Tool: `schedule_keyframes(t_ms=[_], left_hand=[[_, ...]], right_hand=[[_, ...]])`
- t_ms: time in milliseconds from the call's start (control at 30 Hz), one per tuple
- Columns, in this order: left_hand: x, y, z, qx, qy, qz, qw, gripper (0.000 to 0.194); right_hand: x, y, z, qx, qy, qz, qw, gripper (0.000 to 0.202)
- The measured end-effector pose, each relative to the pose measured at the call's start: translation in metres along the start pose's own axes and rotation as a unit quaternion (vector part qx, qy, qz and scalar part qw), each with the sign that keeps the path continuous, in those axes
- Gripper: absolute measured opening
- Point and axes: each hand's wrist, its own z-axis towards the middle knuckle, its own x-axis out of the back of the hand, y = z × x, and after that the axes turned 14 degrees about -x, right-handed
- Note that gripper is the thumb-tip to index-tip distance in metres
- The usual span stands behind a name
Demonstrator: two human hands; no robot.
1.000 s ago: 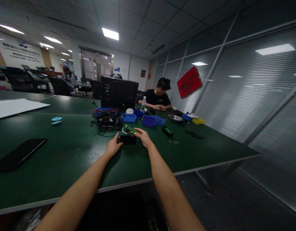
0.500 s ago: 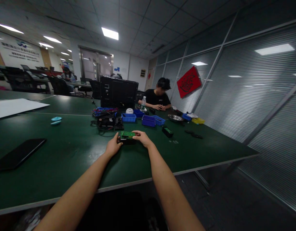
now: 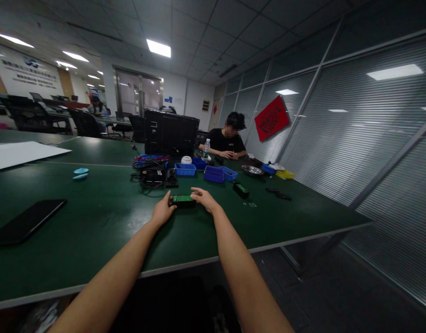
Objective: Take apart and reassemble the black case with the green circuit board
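Observation:
A green circuit board point(image 3: 183, 198) lies level inside a small black plastic case point(image 3: 184, 204) on the table in front of me. My left hand point(image 3: 163, 210) grips the left end of the case, thumb on the near side and fingers behind. At the other end my right hand point(image 3: 204, 199) has its thumb and fingers closed on the right end of the board, close to the case's rim. Those fingertips partly cover that end. To the right sits another black case with a green board in it point(image 3: 241, 189).
Small clear pieces point(image 3: 252, 205) and flat black parts point(image 3: 283, 196) lie to the right. Behind are blue bins point(image 3: 185, 169), a black power unit with cables point(image 3: 153, 175) and a monitor point(image 3: 171, 133). Another person point(image 3: 230, 138) sits across the table point(image 3: 105, 222). A black slab point(image 3: 29, 221) lies left.
The circuit board, raised and tilted above the case before, has gone down and now lies level in it. Both hands have stayed almost in place.

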Motion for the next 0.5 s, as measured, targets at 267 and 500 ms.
schedule_keyframes(t_ms=[267, 500], left_hand=[[0.0026, 0.0019, -0.0026, -0.019, 0.02, -0.013, 1.0, 0.071], [0.0045, 0.0044, -0.0038, -0.052, 0.018, -0.004, 0.998, 0.066]], right_hand=[[0.0003, 0.0068, 0.0085, -0.007, 0.029, -0.033, 0.999, 0.036], [-0.0021, 0.0032, 0.0035, 0.023, -0.005, -0.13, 0.991, 0.039]])
